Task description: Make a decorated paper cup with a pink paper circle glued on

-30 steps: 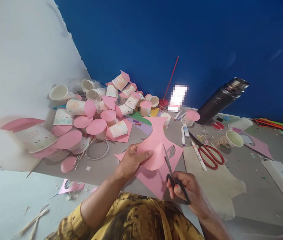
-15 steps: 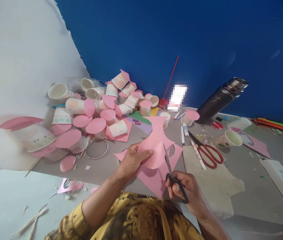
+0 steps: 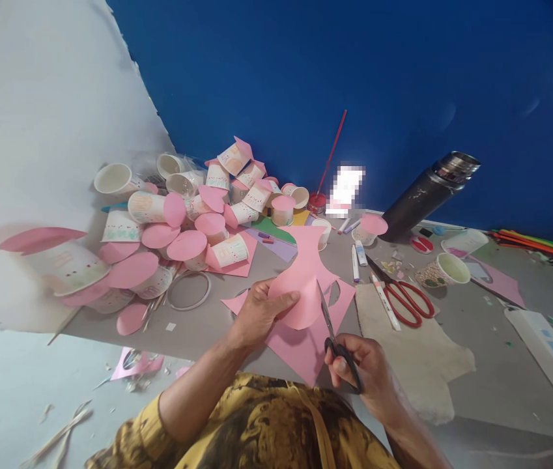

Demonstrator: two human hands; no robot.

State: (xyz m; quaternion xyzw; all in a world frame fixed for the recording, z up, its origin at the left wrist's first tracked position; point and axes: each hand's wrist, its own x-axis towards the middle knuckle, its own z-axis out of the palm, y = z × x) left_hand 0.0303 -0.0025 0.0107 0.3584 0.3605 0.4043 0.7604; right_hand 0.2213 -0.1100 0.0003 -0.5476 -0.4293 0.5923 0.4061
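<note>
My left hand [image 3: 261, 312] is closed on a sheet of pink paper [image 3: 305, 257], thumb on top, near a rounded, partly cut part of it. In my right hand [image 3: 359, 368] is a pair of small scissors [image 3: 329, 319] with black handles, fingers through the loops. Their blades point up and away from me at the right edge of the rounded part, close together or nearly so. Beneath lies another pink sheet [image 3: 300, 355] with cut-out gaps, resting on the grey table [image 3: 208, 339].
Left, paper cups [image 3: 146, 207] with pink discs are piled up. At right lie red-handled scissors [image 3: 409, 303], a marker [image 3: 386, 303] and a beige cloth [image 3: 413, 365]. Behind them leans a dark flask [image 3: 423, 202]. A power strip [image 3: 544, 358] sits far right, a grey ring [image 3: 189, 290] left.
The scissor blades have drawn slightly closer together along the paper's edge. My left hand keeps the same hold, and the view has shifted a little.
</note>
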